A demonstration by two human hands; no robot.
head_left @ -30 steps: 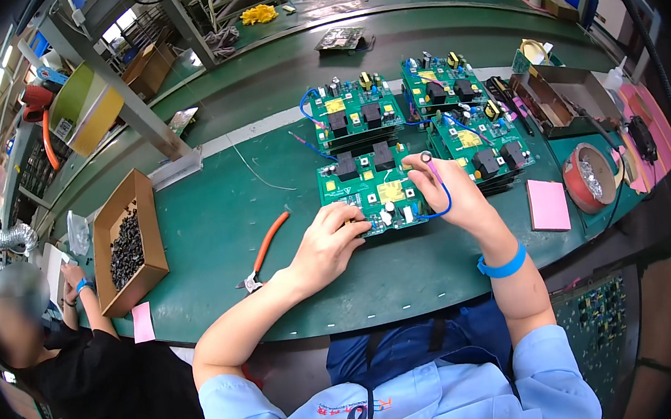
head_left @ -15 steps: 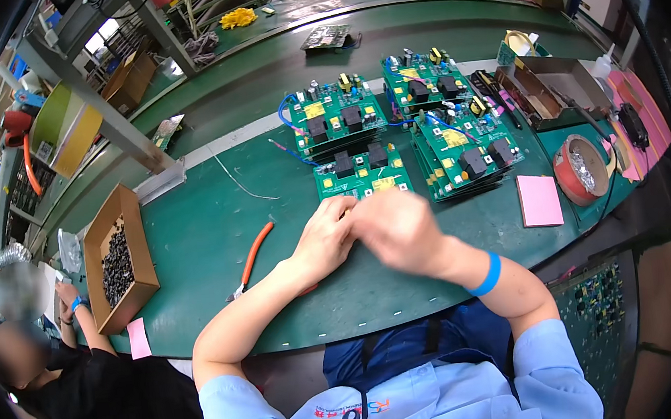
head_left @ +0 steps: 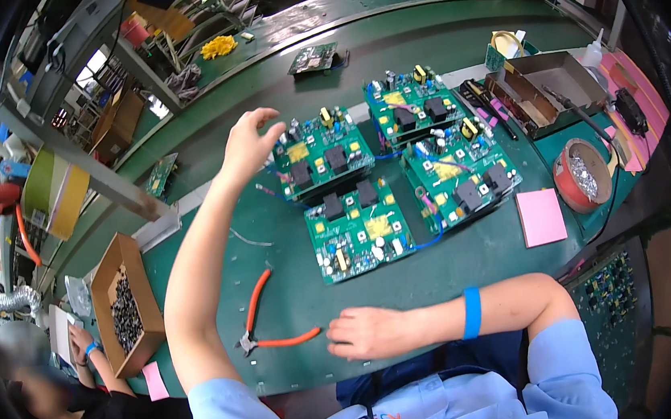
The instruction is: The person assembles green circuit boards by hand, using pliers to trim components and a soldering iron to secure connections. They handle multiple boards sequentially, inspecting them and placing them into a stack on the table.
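My left hand [head_left: 252, 145] is raised at the left edge of the back-left stack of green circuit boards [head_left: 322, 158], fingers apart and curved, with nothing visible in it. My right hand [head_left: 370, 332] lies low over the front of the table, fingers loosely spread and holding nothing that I can see. Just left of its fingertips are orange-handled cutting pliers [head_left: 290, 341], their handles spread. A single green circuit board [head_left: 353, 228] with black and yellow parts lies ahead of my right hand. More boards [head_left: 461, 173] are stacked to its right, with another stack [head_left: 410, 105] behind.
A cardboard box [head_left: 147, 296] of small black parts sits left, near a co-worker's hand [head_left: 82, 343]. On the right are a pink pad [head_left: 541, 218], a red round tub [head_left: 568, 187] and an open brown box [head_left: 556, 71]. One board assembly [head_left: 313, 58] lies farther back.
Both hands have left the front board, where they were together. My left hand has moved forward to the back-left stack; my right hand has come back toward the table's front edge.
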